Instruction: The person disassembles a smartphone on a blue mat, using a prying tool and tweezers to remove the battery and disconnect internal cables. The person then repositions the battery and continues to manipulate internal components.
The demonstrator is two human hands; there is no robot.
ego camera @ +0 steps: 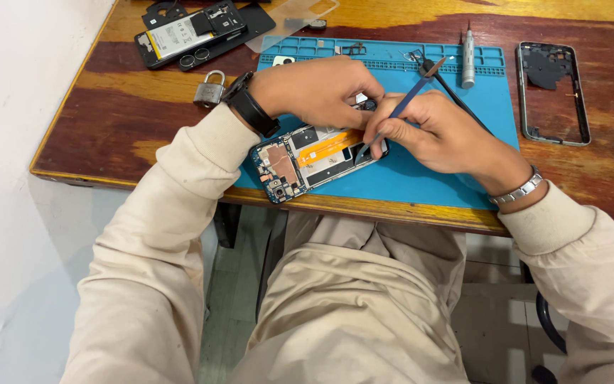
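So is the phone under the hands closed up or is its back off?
Back off. The phone lies on the blue mat with its circuit board and orange ribbon cable showing.

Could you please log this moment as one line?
left hand: steadies opened phone | right hand: holds blue tool, tip on phone | blue mat underneath

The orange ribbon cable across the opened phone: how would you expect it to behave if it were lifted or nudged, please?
The orange ribbon cable looks thin and flat, so it would probably flex limply rather than hold shape. It lies across the opened phone, seemingly fixed there, so pulling hard could tear it. The right hand works the blue tool at its end, and a slip there might crease it.
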